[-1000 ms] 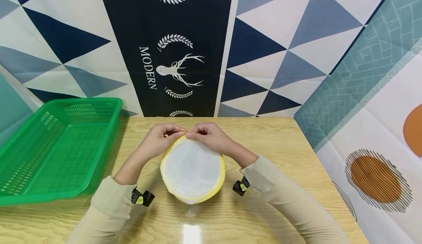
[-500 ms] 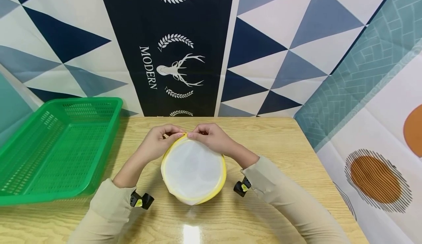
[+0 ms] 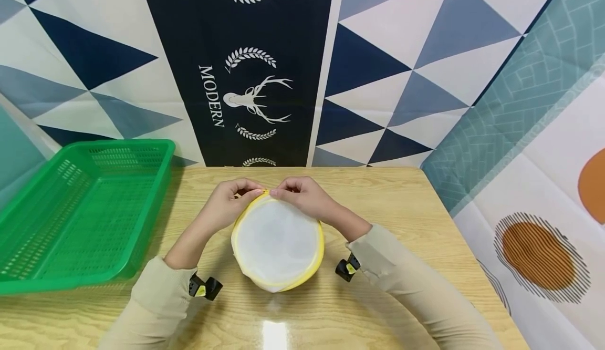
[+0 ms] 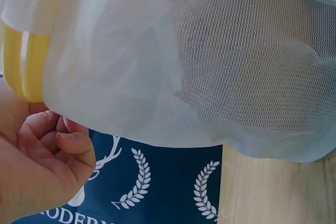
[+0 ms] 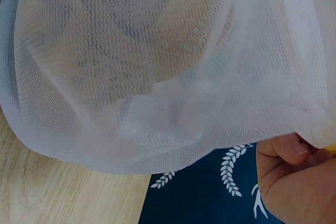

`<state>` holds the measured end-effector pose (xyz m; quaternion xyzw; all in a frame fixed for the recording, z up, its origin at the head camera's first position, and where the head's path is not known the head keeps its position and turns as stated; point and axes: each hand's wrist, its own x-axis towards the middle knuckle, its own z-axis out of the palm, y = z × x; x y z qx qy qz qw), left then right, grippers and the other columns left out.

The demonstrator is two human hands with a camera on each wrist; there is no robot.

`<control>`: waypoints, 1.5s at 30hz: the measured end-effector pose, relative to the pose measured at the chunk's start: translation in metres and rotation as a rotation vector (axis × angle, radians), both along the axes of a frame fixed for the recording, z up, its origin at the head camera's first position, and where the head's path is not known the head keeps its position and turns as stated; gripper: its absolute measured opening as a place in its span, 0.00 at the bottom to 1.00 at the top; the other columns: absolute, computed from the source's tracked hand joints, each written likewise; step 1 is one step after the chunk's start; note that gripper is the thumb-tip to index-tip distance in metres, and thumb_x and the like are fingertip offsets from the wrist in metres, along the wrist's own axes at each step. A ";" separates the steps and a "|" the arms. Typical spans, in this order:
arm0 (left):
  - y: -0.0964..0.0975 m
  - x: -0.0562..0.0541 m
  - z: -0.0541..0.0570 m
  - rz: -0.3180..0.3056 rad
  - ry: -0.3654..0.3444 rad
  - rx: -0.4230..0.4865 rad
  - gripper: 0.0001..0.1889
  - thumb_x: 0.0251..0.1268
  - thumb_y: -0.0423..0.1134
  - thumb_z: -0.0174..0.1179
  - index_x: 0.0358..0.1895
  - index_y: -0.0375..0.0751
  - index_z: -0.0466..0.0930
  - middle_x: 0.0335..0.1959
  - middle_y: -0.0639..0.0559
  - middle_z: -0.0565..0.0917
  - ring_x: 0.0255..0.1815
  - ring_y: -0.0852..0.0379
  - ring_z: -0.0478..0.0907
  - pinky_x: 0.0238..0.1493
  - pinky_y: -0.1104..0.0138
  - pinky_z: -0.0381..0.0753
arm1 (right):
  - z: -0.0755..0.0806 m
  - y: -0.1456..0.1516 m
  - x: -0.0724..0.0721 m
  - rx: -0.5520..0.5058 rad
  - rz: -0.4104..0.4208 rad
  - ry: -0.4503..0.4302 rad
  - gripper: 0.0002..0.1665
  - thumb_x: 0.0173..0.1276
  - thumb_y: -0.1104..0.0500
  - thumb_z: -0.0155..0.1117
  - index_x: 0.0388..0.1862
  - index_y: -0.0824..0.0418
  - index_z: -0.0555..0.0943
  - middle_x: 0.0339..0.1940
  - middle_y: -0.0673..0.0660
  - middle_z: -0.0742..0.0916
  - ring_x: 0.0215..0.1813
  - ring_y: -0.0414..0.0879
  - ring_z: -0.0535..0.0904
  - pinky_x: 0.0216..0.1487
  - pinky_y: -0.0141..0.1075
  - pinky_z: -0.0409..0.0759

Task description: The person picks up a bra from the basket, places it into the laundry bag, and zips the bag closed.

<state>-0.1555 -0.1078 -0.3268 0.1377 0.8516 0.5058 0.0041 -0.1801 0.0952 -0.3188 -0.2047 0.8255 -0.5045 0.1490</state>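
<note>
A round white mesh laundry bag point(image 3: 276, 242) with yellow trim is held up over the middle of the table, its flat end facing the head camera. At its far rim my left hand point(image 3: 230, 201) pinches the yellow edge between thumb and fingers. My right hand point(image 3: 302, 197) pinches the same rim just beside it, the two thumbs almost meeting. Up close in the left wrist view, the yellow band point(image 4: 34, 66) runs down to the fingers. Through the sheer side of the bag point(image 5: 115, 51) in the right wrist view, pale tan patches show.
To the left stands a green perforated plastic basket point(image 3: 90, 224) on the wooden table point(image 3: 378, 197). A patterned cloth backdrop point(image 3: 257, 76) rises behind the table's far edge, and another printed cloth point(image 3: 539, 234) hangs along the right side.
The thumbs have parted very slightly at the rim, so a little more of the yellow edge shows between them. The bag and arms have otherwise hardly moved.
</note>
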 end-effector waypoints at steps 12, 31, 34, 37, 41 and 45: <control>0.000 -0.002 0.005 0.003 -0.005 -0.035 0.10 0.67 0.40 0.56 0.43 0.39 0.83 0.38 0.46 0.84 0.34 0.55 0.75 0.34 0.68 0.76 | 0.008 0.000 -0.005 0.040 -0.006 0.027 0.13 0.68 0.51 0.59 0.39 0.58 0.83 0.34 0.53 0.83 0.30 0.41 0.76 0.31 0.31 0.77; 0.002 0.000 0.011 -0.005 -0.008 -0.068 0.10 0.66 0.41 0.57 0.43 0.40 0.84 0.37 0.47 0.85 0.35 0.54 0.74 0.35 0.67 0.74 | 0.017 0.003 -0.001 0.110 0.020 0.088 0.12 0.66 0.51 0.61 0.35 0.58 0.84 0.32 0.53 0.83 0.31 0.41 0.75 0.31 0.31 0.75; 0.002 0.002 0.011 0.000 0.007 -0.067 0.10 0.65 0.40 0.58 0.42 0.40 0.84 0.37 0.48 0.85 0.36 0.55 0.74 0.34 0.67 0.75 | 0.016 0.003 -0.001 0.104 0.009 0.080 0.12 0.66 0.51 0.61 0.35 0.58 0.84 0.33 0.52 0.83 0.30 0.41 0.75 0.30 0.31 0.75; 0.002 0.003 0.010 0.008 0.020 -0.069 0.09 0.65 0.40 0.58 0.42 0.40 0.84 0.38 0.48 0.85 0.35 0.55 0.74 0.33 0.68 0.74 | 0.014 0.003 -0.001 0.103 0.004 0.080 0.12 0.66 0.51 0.62 0.34 0.57 0.85 0.32 0.52 0.84 0.30 0.41 0.75 0.30 0.30 0.75; 0.001 0.005 0.010 0.011 0.034 -0.067 0.09 0.65 0.40 0.58 0.42 0.40 0.84 0.38 0.48 0.85 0.35 0.54 0.74 0.32 0.68 0.74 | 0.014 0.004 0.000 0.097 0.005 0.077 0.11 0.66 0.51 0.62 0.35 0.58 0.85 0.32 0.53 0.84 0.30 0.41 0.75 0.30 0.30 0.75; -0.001 0.006 0.008 0.032 0.036 -0.074 0.08 0.65 0.39 0.58 0.41 0.41 0.84 0.39 0.48 0.85 0.35 0.55 0.74 0.31 0.68 0.74 | 0.014 0.006 0.000 0.093 -0.008 0.066 0.11 0.66 0.52 0.62 0.35 0.58 0.85 0.33 0.53 0.84 0.30 0.41 0.75 0.29 0.30 0.76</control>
